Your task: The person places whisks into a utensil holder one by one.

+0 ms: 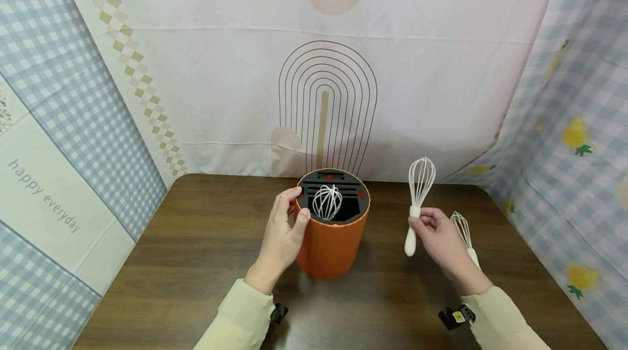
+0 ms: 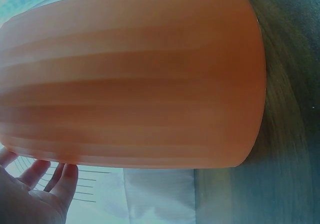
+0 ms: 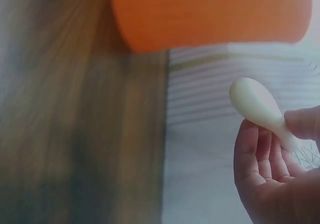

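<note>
An orange cylindrical utensil holder [image 1: 327, 254] with a black slotted top stands upright on the table. My left hand [image 1: 281, 230] grips its upper left side, thumb at the front of the rim and fingers farther back; fingertips [image 2: 70, 170] touch the side in the left wrist view. The wire head of one white whisk [image 1: 327, 202] sticks up from the holder's large opening, its handle hidden inside. To the right, my right hand [image 1: 441, 238] pinches a second white whisk [image 1: 421, 181] near the top of its handle [image 3: 255, 101], wires upward.
A third white whisk [image 1: 462, 231] lies on the brown wooden table [image 1: 211, 246], partly hidden behind my right hand. A pale patterned cloth [image 1: 221, 94] hangs behind the table, with blue checked cloth [image 1: 564, 175] at the sides.
</note>
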Available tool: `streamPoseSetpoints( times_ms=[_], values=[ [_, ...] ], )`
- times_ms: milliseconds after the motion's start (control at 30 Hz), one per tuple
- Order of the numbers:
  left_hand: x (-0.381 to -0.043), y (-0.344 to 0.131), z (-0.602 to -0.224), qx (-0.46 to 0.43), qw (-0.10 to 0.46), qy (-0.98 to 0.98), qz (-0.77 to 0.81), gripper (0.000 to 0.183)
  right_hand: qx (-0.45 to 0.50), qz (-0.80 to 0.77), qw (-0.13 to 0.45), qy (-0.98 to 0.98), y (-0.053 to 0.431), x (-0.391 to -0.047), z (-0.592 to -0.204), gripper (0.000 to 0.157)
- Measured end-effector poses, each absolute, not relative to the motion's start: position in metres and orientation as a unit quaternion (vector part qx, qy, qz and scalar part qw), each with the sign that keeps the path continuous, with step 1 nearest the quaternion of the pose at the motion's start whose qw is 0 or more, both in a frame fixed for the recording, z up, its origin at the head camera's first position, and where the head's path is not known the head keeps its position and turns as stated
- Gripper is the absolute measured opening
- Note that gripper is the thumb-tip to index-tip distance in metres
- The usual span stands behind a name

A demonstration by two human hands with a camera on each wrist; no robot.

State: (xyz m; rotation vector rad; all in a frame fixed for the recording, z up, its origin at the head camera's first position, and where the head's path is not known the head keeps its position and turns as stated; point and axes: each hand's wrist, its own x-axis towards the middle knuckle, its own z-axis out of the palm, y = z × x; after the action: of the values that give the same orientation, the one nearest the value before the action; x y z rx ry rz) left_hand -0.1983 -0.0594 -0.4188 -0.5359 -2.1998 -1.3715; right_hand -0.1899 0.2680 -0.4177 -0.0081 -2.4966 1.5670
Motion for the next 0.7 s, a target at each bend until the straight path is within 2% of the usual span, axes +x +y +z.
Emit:
streamPoseSetpoints(
  times_ms=[700],
  values=[
    [-0.197,-0.058,-0.420,-0.200,0.253,-0.802,-0.503,0.044,0.134,0.616,0.202,-0.750,0.212,-0.171,-0.348,0.033]
  ],
)
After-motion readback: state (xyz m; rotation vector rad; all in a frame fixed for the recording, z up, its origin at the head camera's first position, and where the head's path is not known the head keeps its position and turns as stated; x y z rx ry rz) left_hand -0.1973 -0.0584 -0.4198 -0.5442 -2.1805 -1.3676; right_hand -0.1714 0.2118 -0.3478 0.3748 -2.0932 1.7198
